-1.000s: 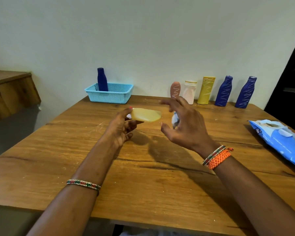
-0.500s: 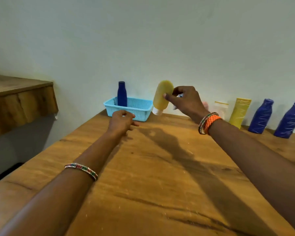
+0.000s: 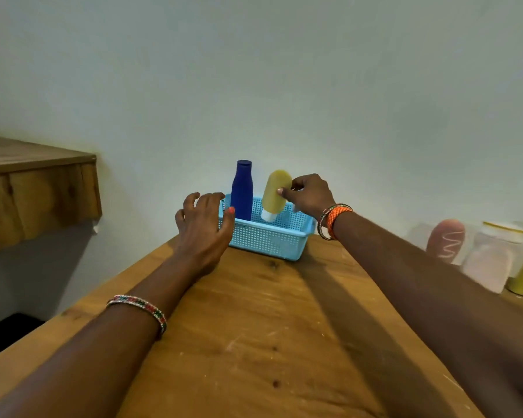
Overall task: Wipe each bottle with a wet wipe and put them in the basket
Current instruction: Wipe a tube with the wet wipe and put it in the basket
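Head view has my right hand [image 3: 310,194] pinching the yellow bottle [image 3: 274,193] near its upper end, cap down, its white cap inside the blue basket [image 3: 269,236] just beside the upright dark blue bottle [image 3: 242,191]. My left hand [image 3: 203,224] hovers spread and empty at the basket's left corner, above the wooden bench [image 3: 254,327]. Other bottles [image 3: 447,241] stand blurred against the wall at right.

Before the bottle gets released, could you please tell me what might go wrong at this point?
1. The yellow bottle is going in cap down and tilted; once the right hand lets go, it may topple.
2. It sits close to the upright blue bottle in the basket and could knock it over.
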